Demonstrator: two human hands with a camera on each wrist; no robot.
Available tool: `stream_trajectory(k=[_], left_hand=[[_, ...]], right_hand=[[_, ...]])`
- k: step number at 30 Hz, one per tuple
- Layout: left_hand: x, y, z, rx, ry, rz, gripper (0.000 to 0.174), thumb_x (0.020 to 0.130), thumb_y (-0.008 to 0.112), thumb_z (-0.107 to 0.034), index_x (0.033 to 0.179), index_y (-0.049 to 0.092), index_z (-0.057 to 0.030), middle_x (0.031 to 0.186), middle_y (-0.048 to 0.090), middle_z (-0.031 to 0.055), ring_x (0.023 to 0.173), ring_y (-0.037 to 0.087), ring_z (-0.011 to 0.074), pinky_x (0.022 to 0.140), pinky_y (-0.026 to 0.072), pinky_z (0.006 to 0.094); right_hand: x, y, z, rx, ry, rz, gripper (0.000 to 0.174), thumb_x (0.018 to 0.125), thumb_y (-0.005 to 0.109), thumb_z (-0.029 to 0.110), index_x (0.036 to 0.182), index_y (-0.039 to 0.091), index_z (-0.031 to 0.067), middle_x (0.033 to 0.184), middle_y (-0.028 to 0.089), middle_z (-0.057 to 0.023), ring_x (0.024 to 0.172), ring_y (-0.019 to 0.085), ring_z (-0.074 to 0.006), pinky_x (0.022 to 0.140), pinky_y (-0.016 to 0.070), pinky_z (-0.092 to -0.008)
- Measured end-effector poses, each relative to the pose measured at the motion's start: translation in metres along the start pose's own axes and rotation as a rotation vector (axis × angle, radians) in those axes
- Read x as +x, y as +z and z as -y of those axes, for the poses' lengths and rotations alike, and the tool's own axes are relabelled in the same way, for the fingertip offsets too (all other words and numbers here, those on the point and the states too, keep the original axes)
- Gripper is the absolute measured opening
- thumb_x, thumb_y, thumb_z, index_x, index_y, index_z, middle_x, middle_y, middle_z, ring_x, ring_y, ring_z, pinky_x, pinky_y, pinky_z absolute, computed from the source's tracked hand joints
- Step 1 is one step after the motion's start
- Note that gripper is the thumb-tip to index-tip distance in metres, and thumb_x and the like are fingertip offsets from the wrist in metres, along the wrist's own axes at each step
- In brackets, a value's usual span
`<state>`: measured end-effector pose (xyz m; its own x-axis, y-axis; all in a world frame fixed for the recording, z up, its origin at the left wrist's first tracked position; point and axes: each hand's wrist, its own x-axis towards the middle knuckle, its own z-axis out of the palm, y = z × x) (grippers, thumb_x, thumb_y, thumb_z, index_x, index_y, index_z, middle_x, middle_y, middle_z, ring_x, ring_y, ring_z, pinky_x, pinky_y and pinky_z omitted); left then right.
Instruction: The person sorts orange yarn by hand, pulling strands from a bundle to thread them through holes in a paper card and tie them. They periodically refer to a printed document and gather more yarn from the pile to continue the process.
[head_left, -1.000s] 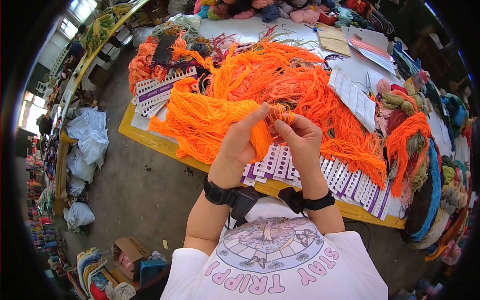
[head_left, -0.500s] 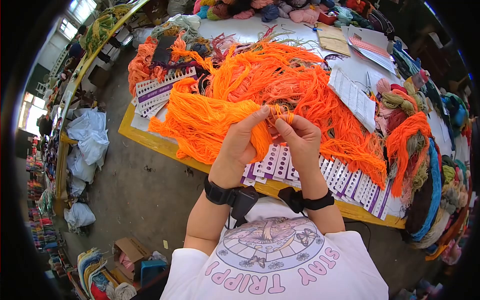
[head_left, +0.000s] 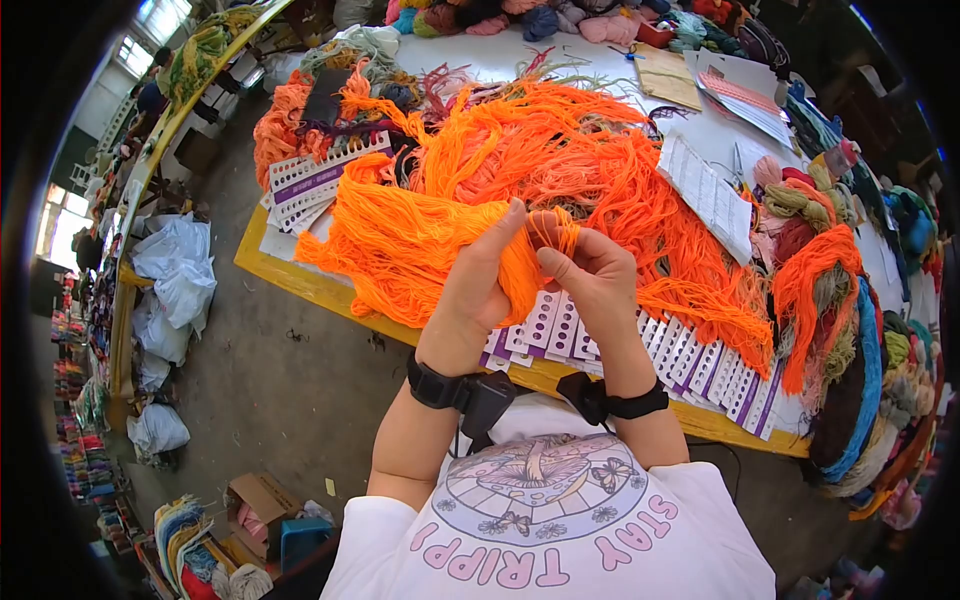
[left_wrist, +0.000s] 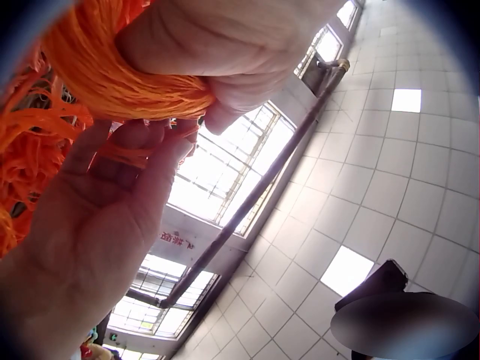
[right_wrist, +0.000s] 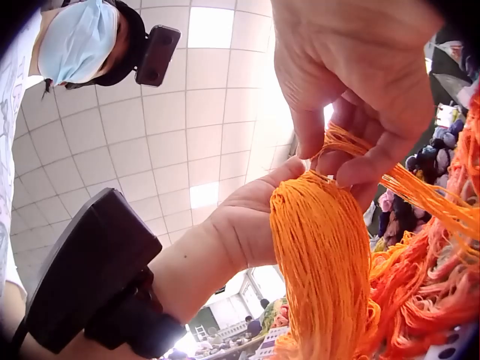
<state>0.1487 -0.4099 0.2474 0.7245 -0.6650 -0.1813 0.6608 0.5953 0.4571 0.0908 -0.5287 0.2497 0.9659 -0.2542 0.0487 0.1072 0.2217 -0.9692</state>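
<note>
A thick hank of bright orange yarn (head_left: 415,250) hangs over my left hand (head_left: 475,285), whose thumb points up along its near side. In the right wrist view the hank (right_wrist: 321,255) drops in a smooth bundle from the left hand's fingers. My right hand (head_left: 603,285) pinches a few thin orange strands (head_left: 563,232) between thumb and fingers, right beside the hank's end. Those strands (right_wrist: 346,141) loop around the right fingers. Seen from the left wrist, the right hand (left_wrist: 94,214) has its fingertips close under the hank's looped end.
A broad pile of orange yarn (head_left: 590,170) covers the table behind the hands. Purple-and-white cards with holes (head_left: 690,355) line the yellow table edge (head_left: 330,300). Printed sheets (head_left: 705,195) lie at the right, near hanging multicoloured skeins (head_left: 845,380).
My right hand has shifted slightly left and down, and the strands at its fingers now spread between the two hands. The left hand keeps its hold on the hank almost in place.
</note>
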Motion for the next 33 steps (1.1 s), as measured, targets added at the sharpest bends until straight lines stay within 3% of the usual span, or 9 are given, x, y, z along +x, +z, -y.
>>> stream_trajectory(k=[11,15,18,21,24,27,29,33], left_hand=[[0.001,-0.004,0.002,-0.026,0.012,-0.007,0.025,0.089,0.048,-0.027,0.093,0.056,-0.0031,0.089,0.059,0.0077,0.079,0.057,0.0160,0.072,0.0482,0.0291],[0.003,-0.005,0.007,0.049,0.046,-0.074,0.025,0.088,0.049,-0.026,0.093,0.056,-0.0032,0.087,0.059,0.0072,0.078,0.057,0.0147,0.069,0.0479,0.0277],[-0.001,0.012,0.009,0.195,0.143,-0.228,0.026,0.088,0.049,-0.027,0.094,0.056,-0.0026,0.087,0.059,0.0067,0.077,0.057,0.0140,0.068,0.0479,0.0278],[-0.002,0.008,0.012,0.326,0.125,-0.252,0.030,0.088,0.049,-0.030,0.097,0.054,-0.0017,0.089,0.058,0.0072,0.078,0.057,0.0144,0.068,0.0480,0.0282],[-0.003,0.013,0.012,0.293,0.035,-0.250,0.027,0.084,0.056,-0.028,0.095,0.055,-0.0038,0.088,0.059,0.0065,0.073,0.057,0.0124,0.060,0.0482,0.0244],[-0.001,0.000,0.013,0.250,-0.015,-0.099,0.037,0.087,0.051,-0.032,0.105,0.050,0.0011,0.096,0.057,0.0102,0.086,0.056,0.0170,0.074,0.0473,0.0295],[0.002,0.000,0.019,0.180,-0.036,-0.043,0.035,0.087,0.051,-0.029,0.104,0.051,0.0015,0.099,0.056,0.0114,0.088,0.056,0.0183,0.076,0.0469,0.0301],[-0.001,0.003,0.020,0.220,-0.047,-0.048,0.028,0.086,0.054,-0.022,0.100,0.055,0.0008,0.101,0.056,0.0137,0.091,0.056,0.0206,0.079,0.0466,0.0314]], right_hand=[[-0.002,0.000,0.004,0.013,0.016,0.001,0.026,0.079,0.060,0.006,0.105,0.059,-0.0001,0.085,0.062,-0.0011,0.069,0.054,-0.0035,0.056,0.0438,-0.0170],[0.000,-0.005,-0.004,-0.125,-0.060,-0.034,0.023,0.078,0.060,0.005,0.100,0.061,0.0001,0.077,0.059,-0.0006,0.064,0.053,-0.0042,0.054,0.0426,-0.0185],[-0.002,-0.007,-0.010,-0.245,-0.136,-0.089,0.017,0.077,0.061,0.004,0.093,0.062,-0.0011,0.072,0.056,-0.0023,0.061,0.052,-0.0057,0.052,0.0420,-0.0196],[-0.007,-0.005,-0.005,-0.277,-0.192,-0.120,0.012,0.075,0.062,0.003,0.085,0.061,-0.0023,0.069,0.053,-0.0043,0.058,0.051,-0.0071,0.051,0.0416,-0.0201],[-0.009,-0.011,-0.003,-0.369,-0.270,-0.101,0.011,0.074,0.062,0.003,0.083,0.060,-0.0027,0.068,0.053,-0.0048,0.057,0.051,-0.0076,0.050,0.0415,-0.0202],[-0.014,-0.016,-0.005,-0.410,-0.275,-0.048,0.012,0.074,0.063,0.002,0.085,0.060,-0.0023,0.070,0.054,-0.0049,0.057,0.050,-0.0072,0.051,0.0416,-0.0201],[-0.017,-0.014,-0.003,-0.410,-0.278,-0.044,0.013,0.073,0.063,0.002,0.086,0.061,-0.0019,0.071,0.055,-0.0046,0.057,0.050,-0.0067,0.051,0.0414,-0.0197],[-0.021,-0.018,-0.008,-0.191,-0.098,-0.020,0.016,0.076,0.062,0.004,0.090,0.060,-0.0038,0.078,0.058,-0.0033,0.061,0.052,-0.0068,0.053,0.0428,-0.0185]])
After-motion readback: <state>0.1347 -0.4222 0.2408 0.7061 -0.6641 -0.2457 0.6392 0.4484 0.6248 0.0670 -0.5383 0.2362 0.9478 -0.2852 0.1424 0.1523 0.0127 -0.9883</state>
